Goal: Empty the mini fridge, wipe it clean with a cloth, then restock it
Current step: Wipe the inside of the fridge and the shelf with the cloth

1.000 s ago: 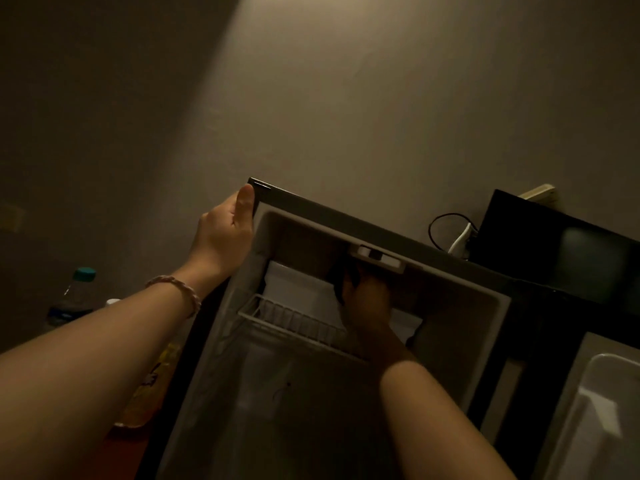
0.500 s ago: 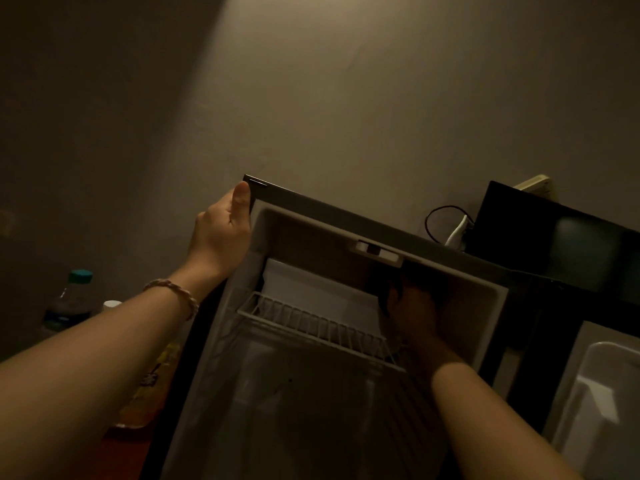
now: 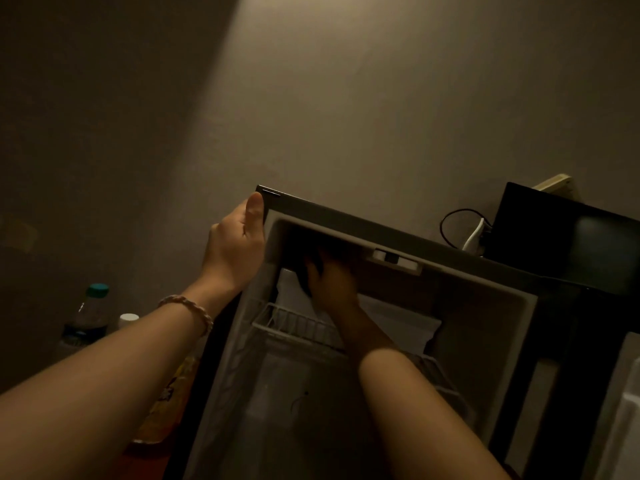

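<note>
The right hand [image 3: 330, 284] is deep in the top of the fridge [image 3: 485, 341], its fingers laid over a dark cloth [image 3: 306, 268] and pressing it against the upper back of the cavity near the fridge's left wall. In this gloom I cannot tell whether those fingers are flat or curled round the cloth. The left hand [image 3: 235, 247] grips the fridge's top left corner, thumb [image 3: 255, 209] up along the front edge and the other fingers wrapped out of sight behind the side.

The cloth lies directly under the right fingers, so that hand is the one doing the work; the left merely steadies the cabinet. The unwiped stretch of ceiling and back wall runs away to the right of the cloth, towards the small light housing [image 3: 394, 259] on the fridge's top lip, so the next stroke probably sweeps rightward along that long axis.

The rack [image 3: 298, 323] below the hand looks bare, which suggests emptying is done and wiping is under way. A bottle [image 3: 86, 313] stands left of the fridge; a dark box [image 3: 571, 244] and a cable [image 3: 457, 226] sit to its right.
</note>
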